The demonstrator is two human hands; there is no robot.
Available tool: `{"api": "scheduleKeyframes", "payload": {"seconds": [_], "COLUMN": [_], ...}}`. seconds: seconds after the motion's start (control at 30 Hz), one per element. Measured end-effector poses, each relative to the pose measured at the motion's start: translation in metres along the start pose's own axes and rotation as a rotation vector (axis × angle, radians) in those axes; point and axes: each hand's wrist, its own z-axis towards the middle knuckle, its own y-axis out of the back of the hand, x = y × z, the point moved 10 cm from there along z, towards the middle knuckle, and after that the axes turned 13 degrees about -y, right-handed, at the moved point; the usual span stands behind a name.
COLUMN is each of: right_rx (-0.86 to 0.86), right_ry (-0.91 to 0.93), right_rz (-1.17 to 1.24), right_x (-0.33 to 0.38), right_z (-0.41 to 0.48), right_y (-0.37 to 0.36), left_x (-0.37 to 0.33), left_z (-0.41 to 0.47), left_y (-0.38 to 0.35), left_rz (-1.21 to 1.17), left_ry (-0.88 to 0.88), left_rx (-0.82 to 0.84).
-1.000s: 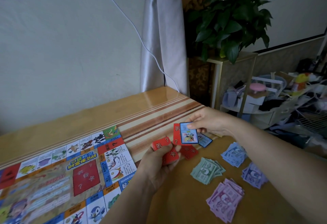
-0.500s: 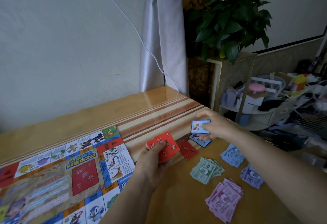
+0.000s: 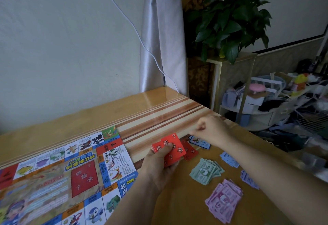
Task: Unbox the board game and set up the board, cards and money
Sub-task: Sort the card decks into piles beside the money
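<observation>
STEP: I judge card sorting | left grip point(image 3: 159, 167) clasps red cards point(image 3: 173, 147), fanned near centre for peeling off singly | right grip point(image 3: 213, 129) curled, nothing seen in it, over blue cards point(image 3: 199, 141) on bench point(image 3: 150, 118), farther right | board point(image 3: 53, 171) flat at left, away from blue cards.

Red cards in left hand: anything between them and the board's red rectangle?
Nothing visible. The left hand holds the red cards just past the edge of the board; the red rectangle lies bare, with only flat printed squares between.
</observation>
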Motion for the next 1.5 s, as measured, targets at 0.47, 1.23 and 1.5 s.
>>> {"api": "scheduleKeyframes", "payload": {"seconds": [0.47, 1.23, 1.5], "right_rx": [0.622, 0.383, 0.346], "right_ry": [-0.152, -0.061, -0.178], "right_rz": [0.512, 0.615, 0.658], "right_x": [0.026, 0.037, 0.016], "right_z": [-0.029, -0.045, -0.024], "right_y": [-0.064, -0.034, -0.037], "left_x": [-0.011, -0.028, -0.029], "left_z": [-0.003, -0.009, -0.007], "left_y": [0.001, -0.009, 0.006], "left_rz": [0.093, 0.092, 0.015], "left_ry": [-0.104, -0.200, -0.182], "left_rx": [0.102, 0.139, 0.040]}}
